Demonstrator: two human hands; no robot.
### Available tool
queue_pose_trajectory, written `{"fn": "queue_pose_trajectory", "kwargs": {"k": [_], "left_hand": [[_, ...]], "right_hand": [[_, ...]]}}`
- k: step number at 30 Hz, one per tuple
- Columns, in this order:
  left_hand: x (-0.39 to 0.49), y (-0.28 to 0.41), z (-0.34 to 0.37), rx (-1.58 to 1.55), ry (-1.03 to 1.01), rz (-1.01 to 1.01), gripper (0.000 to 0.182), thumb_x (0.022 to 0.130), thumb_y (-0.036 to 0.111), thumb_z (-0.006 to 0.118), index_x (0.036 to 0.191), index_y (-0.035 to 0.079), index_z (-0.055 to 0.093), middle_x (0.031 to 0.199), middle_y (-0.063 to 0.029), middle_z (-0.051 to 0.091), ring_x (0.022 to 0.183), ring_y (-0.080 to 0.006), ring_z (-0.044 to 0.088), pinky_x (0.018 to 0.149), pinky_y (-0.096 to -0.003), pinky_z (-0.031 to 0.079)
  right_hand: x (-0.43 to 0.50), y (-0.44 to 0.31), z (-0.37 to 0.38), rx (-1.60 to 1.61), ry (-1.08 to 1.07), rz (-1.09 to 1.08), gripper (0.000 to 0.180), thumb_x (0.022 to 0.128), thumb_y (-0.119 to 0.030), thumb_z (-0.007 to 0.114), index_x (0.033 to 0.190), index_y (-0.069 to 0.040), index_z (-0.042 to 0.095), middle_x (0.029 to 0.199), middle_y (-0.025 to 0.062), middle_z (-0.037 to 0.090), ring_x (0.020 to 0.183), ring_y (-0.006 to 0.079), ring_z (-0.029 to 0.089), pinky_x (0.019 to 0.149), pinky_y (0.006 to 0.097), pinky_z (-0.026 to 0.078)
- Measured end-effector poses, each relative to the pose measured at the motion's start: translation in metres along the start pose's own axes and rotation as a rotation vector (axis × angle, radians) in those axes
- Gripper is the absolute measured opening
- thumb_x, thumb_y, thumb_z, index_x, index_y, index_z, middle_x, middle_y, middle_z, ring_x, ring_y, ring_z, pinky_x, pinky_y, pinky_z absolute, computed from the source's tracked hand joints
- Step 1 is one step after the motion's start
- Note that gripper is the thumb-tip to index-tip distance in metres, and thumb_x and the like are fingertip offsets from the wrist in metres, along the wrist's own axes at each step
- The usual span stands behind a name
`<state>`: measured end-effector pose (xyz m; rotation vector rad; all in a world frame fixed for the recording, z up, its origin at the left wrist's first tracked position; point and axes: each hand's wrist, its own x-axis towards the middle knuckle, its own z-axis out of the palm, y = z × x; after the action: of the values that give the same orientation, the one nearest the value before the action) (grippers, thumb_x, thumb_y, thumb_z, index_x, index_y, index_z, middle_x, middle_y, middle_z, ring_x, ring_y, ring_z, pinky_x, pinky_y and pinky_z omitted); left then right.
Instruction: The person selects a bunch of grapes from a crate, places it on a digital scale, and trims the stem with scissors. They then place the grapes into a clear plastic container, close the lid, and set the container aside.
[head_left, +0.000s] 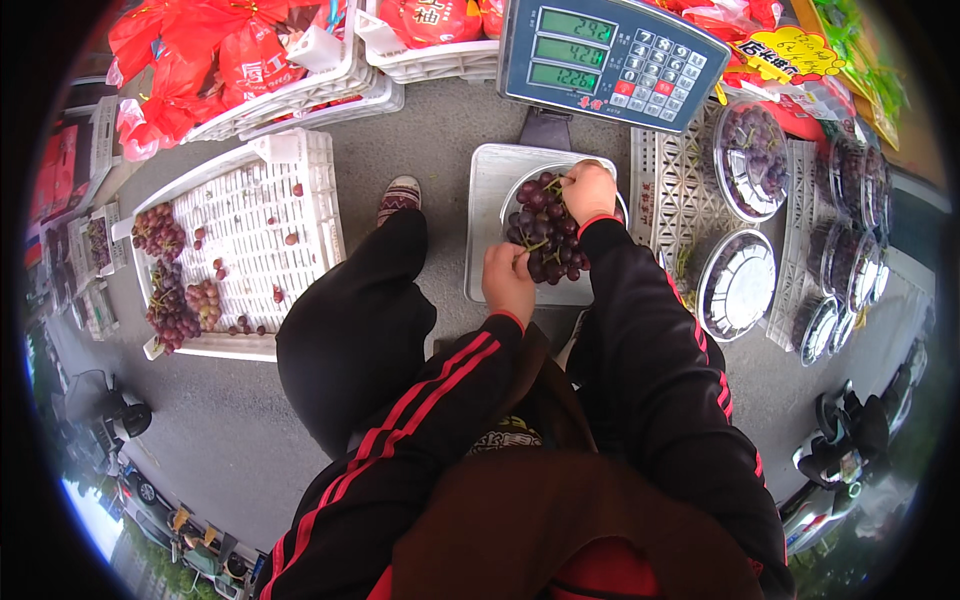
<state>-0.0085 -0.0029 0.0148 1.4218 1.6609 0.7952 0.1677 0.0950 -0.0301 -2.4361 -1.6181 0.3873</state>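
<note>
Dark red grapes (551, 229) lie in a round clear plastic container (510, 202) on the metal pan (487, 225) of a digital scale. My left hand (510, 281) pinches a green stem at the near left side of the grapes. At their far right side, my right hand (590, 191) has its fingers closed on the stem of the bunch. Its palm covers part of the container's rim. The scale's display and keypad unit (611, 64) stands beyond the pan, its green screens lit.
A white plastic crate (262, 161) with some bunches and loose grapes stands at left. Covered round grape containers (739, 285) rest on white crates (675, 169) at right. Crates with red bags (247, 64) stand at the far left. Parked vehicles (832, 450) show at the rim.
</note>
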Motion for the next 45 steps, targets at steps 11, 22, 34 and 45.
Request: {"fn": "queue_pose_trajectory", "kwargs": {"k": [11,22,34,45], "left_hand": [[0.018,0.008,0.008,-0.016,-0.012,0.049,0.007,0.083,0.001,0.063,0.088,0.003,0.059,0.091,-0.0134,0.057,0.084,-0.0354,0.058,0.073,-0.0402,0.047],[0.017,-0.012,0.019,-0.034,0.092,-0.048,0.008,0.082,0.001,0.067,0.087,0.003,0.061,0.088,-0.0128,0.057,0.079,-0.0317,0.058,0.072,-0.0384,0.047],[0.012,-0.015,0.020,0.150,-0.016,0.085,0.009,0.076,0.002,0.071,0.081,0.005,0.065,0.089,-0.0119,0.056,0.084,-0.0323,0.055,0.074,-0.0400,0.046],[0.009,-0.023,0.014,0.069,-0.004,0.126,0.013,0.074,0.006,0.075,0.085,0.006,0.069,0.090,-0.0101,0.054,0.084,-0.0282,0.056,0.074,-0.0369,0.046]], "right_hand": [[0.005,0.005,-0.002,0.050,-0.081,0.090,0.015,0.073,-0.020,0.070,0.076,-0.005,0.072,0.082,0.0175,0.068,0.080,0.0359,0.067,0.076,0.0436,0.053],[0.006,0.006,0.001,0.050,-0.095,0.118,0.015,0.074,-0.020,0.069,0.076,-0.006,0.072,0.083,0.0177,0.069,0.080,0.0362,0.067,0.076,0.0434,0.054],[0.002,0.001,-0.001,0.102,-0.072,0.130,0.015,0.073,-0.020,0.071,0.076,-0.005,0.071,0.082,0.0165,0.069,0.081,0.0349,0.067,0.076,0.0439,0.053],[0.000,0.004,0.006,0.080,0.035,0.068,0.014,0.071,-0.019,0.074,0.073,-0.006,0.069,0.076,0.0142,0.067,0.074,0.0332,0.066,0.070,0.0427,0.053]]}}
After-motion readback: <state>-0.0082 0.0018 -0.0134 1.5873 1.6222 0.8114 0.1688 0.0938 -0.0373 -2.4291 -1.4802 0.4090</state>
